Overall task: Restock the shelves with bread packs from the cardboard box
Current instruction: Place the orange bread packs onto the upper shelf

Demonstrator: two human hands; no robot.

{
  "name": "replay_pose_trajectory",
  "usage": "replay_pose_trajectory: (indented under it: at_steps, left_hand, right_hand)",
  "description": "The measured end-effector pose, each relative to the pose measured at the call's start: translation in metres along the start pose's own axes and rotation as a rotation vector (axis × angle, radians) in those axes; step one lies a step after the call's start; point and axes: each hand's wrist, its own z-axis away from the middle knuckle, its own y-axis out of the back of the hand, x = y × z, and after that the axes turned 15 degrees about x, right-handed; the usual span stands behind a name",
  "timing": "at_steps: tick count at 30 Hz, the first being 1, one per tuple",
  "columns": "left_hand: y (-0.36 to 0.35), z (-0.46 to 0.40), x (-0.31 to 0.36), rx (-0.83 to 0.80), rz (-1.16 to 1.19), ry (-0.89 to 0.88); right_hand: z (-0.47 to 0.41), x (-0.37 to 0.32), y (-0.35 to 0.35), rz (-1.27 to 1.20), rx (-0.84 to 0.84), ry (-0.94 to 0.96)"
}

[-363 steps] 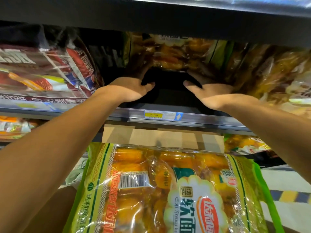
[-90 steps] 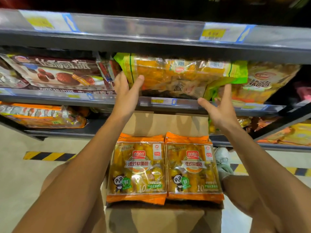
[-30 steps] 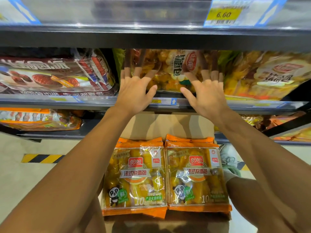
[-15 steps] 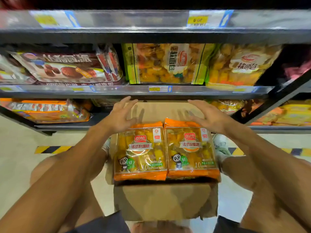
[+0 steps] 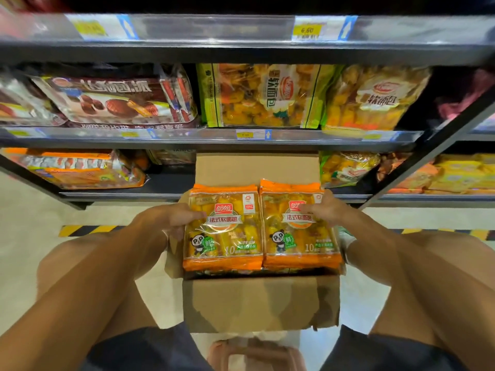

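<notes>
The cardboard box [image 5: 261,301] stands open on the floor between the person's knees, its far flap raised against the front of the lowest shelf [image 5: 128,195] and its near flap folded down toward the camera. Two orange bread packs lie flat side by side on top of the box's contents, touching along their inner edges and filling the opening from wall to wall.

The left hand [image 5: 171,219] grips the outer edge of the left bread pack [image 5: 223,231], thumb curled over its top face and the fingers hidden beneath. The right hand [image 5: 328,207] holds the upper outer corner of the right bread pack [image 5: 300,228], thumb lying across the label.

Each pack is clear film with orange bands at top and bottom, a red logo, a banner of Chinese characters, a panda drawing and a large "10"; yellow rolls show through.

Above the box, the middle shelf [image 5: 209,136] is crowded: a green-edged bread bag [image 5: 265,96] stands upright just beside a yellow bread bag [image 5: 375,99], and a brown chocolate-cake pack [image 5: 112,103] lies to the left. A yellow-and-black floor stripe [image 5: 83,230] runs behind the arms.
</notes>
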Motion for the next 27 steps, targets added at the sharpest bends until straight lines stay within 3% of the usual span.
replay_pose_trajectory:
  at_steps: [4, 9, 16, 19, 23, 27]
  left_hand:
    - [-0.006, 0.003, 0.008, 0.023, 0.023, -0.031]
    - [0.006, -0.005, 0.005, 0.219, 0.172, -0.067]
    - [0.010, -0.003, 0.002, 0.169, 0.274, -0.079]
    - [0.018, -0.004, 0.000, 0.177, 0.456, -0.117]
    - [0.022, 0.001, 0.001, 0.127, 0.518, -0.143]
    - [0.022, 0.012, 0.008, 0.127, 0.551, -0.172]
  right_hand:
    - [-0.022, 0.008, -0.005, 0.174, 0.055, -0.028]
    - [-0.016, 0.001, 0.005, -0.115, 0.058, -0.019]
    - [-0.009, 0.004, 0.003, -0.311, -0.111, -0.084]
    - [-0.005, 0.003, 0.001, -0.397, -0.233, -0.035]
    - [0.004, -0.003, 0.003, -0.404, -0.183, 0.023]
    - [0.005, 0.000, -0.009, -0.449, -0.211, -0.050]
